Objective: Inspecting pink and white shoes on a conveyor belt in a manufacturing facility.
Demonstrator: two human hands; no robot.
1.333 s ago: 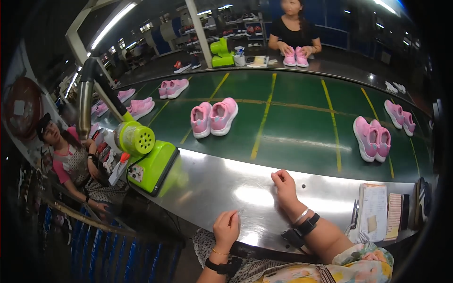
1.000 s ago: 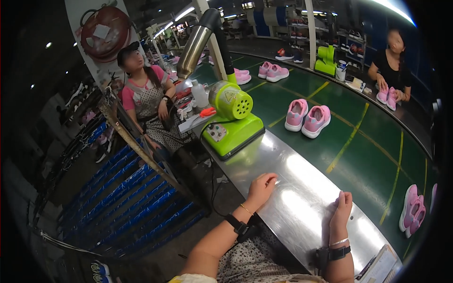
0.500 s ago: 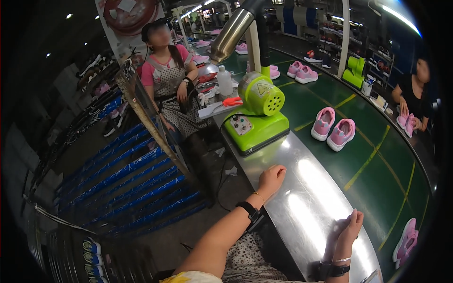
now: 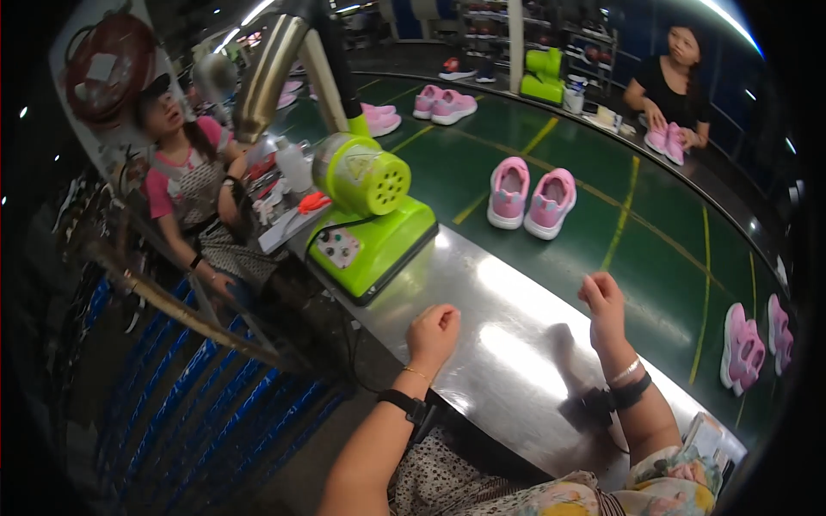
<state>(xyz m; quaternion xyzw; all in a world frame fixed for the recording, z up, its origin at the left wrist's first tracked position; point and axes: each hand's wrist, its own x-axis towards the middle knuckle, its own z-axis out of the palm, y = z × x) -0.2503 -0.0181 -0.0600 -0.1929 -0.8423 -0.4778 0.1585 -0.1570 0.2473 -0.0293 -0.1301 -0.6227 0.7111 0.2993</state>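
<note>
My left hand (image 4: 433, 334) is a loose fist over the near edge of the metal table (image 4: 482, 378), just below the lime-green blower machine (image 4: 375, 249). Nothing shows in its fingers. Raised above the table's far side is my right hand (image 4: 602, 303), its fingers curled in with nothing visible between them. Neither hand touches a shoe. Beyond them, a pair of pink shoes (image 4: 528, 199) stands upright on the green conveyor belt (image 4: 568, 249). Farther right lies another pink pair (image 4: 743, 348), tipped on its side.
A metal nozzle (image 4: 268, 77) rises from the blower. At left a co-worker (image 4: 185, 163) sits beside a white bottle (image 4: 292, 163) and orange-handled pliers (image 4: 313, 202). Across the belt another person (image 4: 675, 95) holds pink shoes (image 4: 665, 142). Blue-wrapped bars (image 4: 198, 387) lie lower left.
The view has swung right, so the blower and shoes sit farther left. My right hand has risen and moved away from me toward the belt. My left hand stays closed near the table edge.
</note>
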